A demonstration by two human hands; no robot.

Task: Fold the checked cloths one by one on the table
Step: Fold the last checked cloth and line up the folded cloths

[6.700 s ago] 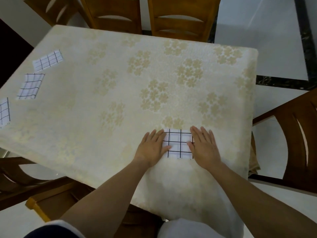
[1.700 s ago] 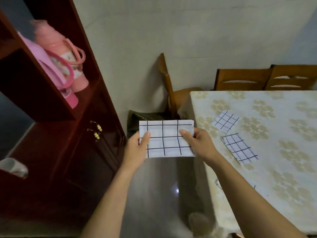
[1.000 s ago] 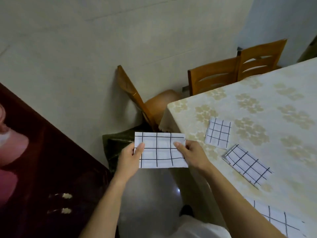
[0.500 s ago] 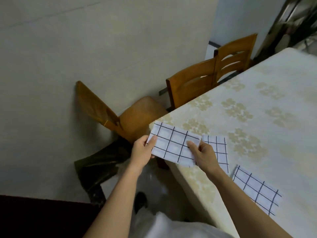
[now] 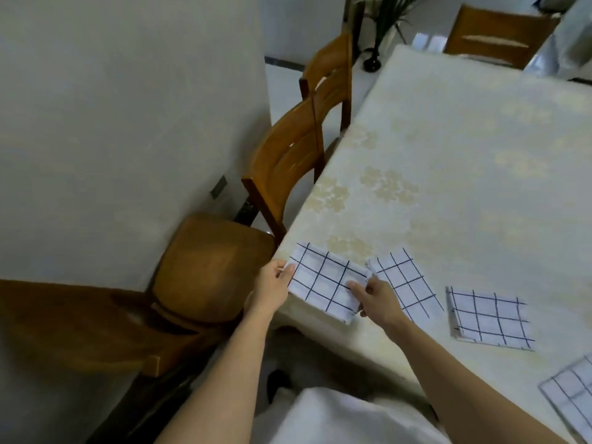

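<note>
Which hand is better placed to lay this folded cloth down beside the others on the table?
Probably the right. The right hand pinches the held cloth above the table, next to the nearest folded cloth, while the left hand holds its other end at the table's edge, toward the chair.

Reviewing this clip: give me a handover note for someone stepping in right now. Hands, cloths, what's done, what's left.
Left hand: pinches the left end of the held cloth.
Right hand: pinches its right end.
Held cloth: folded, at the corner of the table; I cannot tell if it rests there yet.
Second cloth, third cloth and fourth cloth lie folded in a row beside it.
Done: four folded.
Left: set this one down, let go. No unfolded cloth is in view.
</note>
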